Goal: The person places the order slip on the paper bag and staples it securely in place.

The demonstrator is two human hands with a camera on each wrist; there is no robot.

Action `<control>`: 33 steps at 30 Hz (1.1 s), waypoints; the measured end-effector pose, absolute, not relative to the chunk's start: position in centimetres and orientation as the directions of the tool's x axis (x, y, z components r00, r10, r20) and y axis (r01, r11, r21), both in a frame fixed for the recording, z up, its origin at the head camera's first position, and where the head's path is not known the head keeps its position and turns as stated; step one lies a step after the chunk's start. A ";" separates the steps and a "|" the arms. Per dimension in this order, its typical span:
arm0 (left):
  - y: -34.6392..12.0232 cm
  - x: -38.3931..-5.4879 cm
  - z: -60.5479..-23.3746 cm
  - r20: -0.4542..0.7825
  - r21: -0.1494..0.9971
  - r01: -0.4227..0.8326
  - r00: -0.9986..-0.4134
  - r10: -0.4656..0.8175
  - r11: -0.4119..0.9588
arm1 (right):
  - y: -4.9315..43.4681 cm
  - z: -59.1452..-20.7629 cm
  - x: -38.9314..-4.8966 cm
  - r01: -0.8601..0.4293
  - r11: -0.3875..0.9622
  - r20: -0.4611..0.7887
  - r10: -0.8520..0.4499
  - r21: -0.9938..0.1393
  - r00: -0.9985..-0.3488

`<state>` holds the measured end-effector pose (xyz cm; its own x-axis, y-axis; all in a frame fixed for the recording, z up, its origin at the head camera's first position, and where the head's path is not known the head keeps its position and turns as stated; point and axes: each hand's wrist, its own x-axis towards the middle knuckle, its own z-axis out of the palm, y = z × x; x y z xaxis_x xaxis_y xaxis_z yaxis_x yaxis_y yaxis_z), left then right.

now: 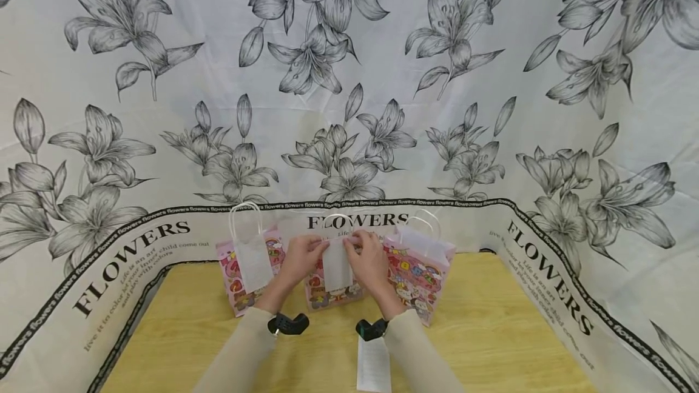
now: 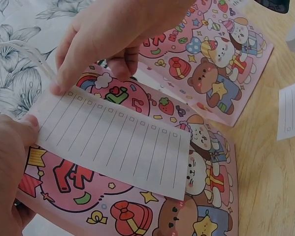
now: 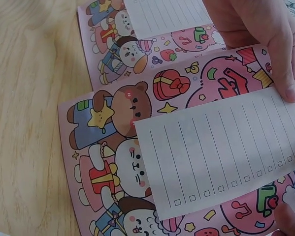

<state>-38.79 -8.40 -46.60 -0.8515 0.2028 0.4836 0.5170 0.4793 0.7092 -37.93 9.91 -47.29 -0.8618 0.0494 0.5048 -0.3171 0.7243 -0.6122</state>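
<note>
A pink cartoon paper gift bag [image 1: 333, 302] with white handles stands in the middle. Over its front hangs a white checklist sheet [image 1: 337, 268], ruled with lines and small checkboxes. My left hand [image 1: 301, 259] pinches one upper corner of this sheet at the bag's top edge, its thumb in front. At the other upper corner my right hand [image 1: 367, 259] pinches likewise, thumb on the paper. Fingers behind the bag's rim are partly hidden. In the right wrist view the sheet [image 3: 221, 152] lies against the printed front, covering part of the drawings.
To the left stands a similar bag [image 1: 226, 272] with a white sheet [image 1: 253, 265] on its front. Another bag [image 1: 417, 275] stands tilted at the right. One more lined sheet [image 1: 374, 362] lies on the wooden table [image 1: 491, 320] near my right forearm. A flowered cloth [image 1: 349, 138] hangs behind.
</note>
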 end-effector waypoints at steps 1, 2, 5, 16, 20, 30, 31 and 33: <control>-8.4 -38.9 -46.6 0.489 0.706 0.522 -0.848 0.205 0.479 | 9.9 -47.2 -38.0 -0.316 0.726 0.505 0.049 -0.610 -0.862; -8.4 -38.9 -46.5 0.496 0.698 0.528 -0.844 0.206 0.483 | 9.9 -47.1 -38.0 -0.314 0.730 0.504 0.049 -0.608 -0.862; -8.3 -38.8 -46.7 0.510 0.687 0.537 -0.836 0.201 0.490 | 10.0 -47.1 -37.8 -0.305 0.732 0.490 0.045 -0.609 -0.871; -8.1 -38.6 -46.9 0.517 0.692 0.525 -0.840 0.167 0.496 | 10.9 -45.6 -35.6 -0.373 0.806 0.604 -0.024 -0.460 -0.797; -8.4 -38.5 -46.8 0.510 0.695 0.514 -0.845 0.160 0.502 | 11.9 -44.7 -33.8 -0.441 0.781 0.635 -0.076 -0.441 -0.769; -8.4 -39.0 -46.9 0.516 0.693 0.528 -0.839 0.174 0.491 | 17.1 -47.4 -28.8 -0.364 0.786 0.476 -0.102 -0.500 -0.874; -8.4 -39.1 -46.9 0.518 0.689 0.530 -0.837 0.176 0.494 | 17.7 -48.0 -28.4 -0.349 0.782 0.444 -0.104 -0.516 -0.890; -8.5 -39.1 -47.0 0.513 0.688 0.525 -0.840 0.176 0.501 | 18.9 -49.4 -27.7 -0.318 0.779 0.392 -0.101 -0.540 -0.914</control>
